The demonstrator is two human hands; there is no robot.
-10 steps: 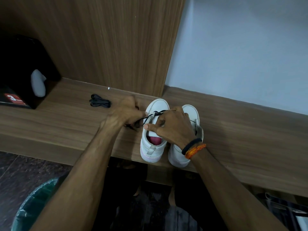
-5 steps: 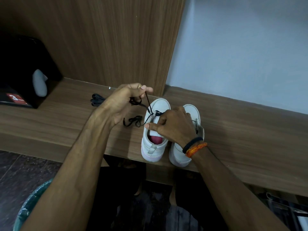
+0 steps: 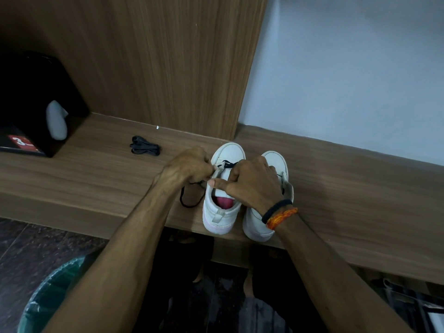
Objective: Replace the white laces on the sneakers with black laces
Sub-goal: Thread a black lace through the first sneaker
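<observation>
Two white sneakers stand side by side on the wooden shelf (image 3: 96, 179), toes toward the wall. The left sneaker (image 3: 222, 212) has a black lace (image 3: 227, 163) threaded across its front eyelets; the lace's loose end (image 3: 189, 200) loops on the shelf beside it. My left hand (image 3: 189, 165) pinches the lace at the shoe's left eyelet edge. My right hand (image 3: 249, 186) grips the left sneaker's tongue and right side, thumb pointing left. It covers much of the right sneaker (image 3: 258, 227). A second bundled black lace (image 3: 144, 148) lies farther left on the shelf.
A black box (image 3: 31, 97) with a red label and a pale grey object (image 3: 57, 121) stands at the shelf's far left. A wood panel (image 3: 168, 63) and a pale wall (image 3: 348, 75) rise behind. A green-lined bin (image 3: 45, 299) sits on the floor below left.
My left hand, raised with the black lace half a second ago, has come back down to the left sneaker's eyelets. My right hand has stayed on the shoe.
</observation>
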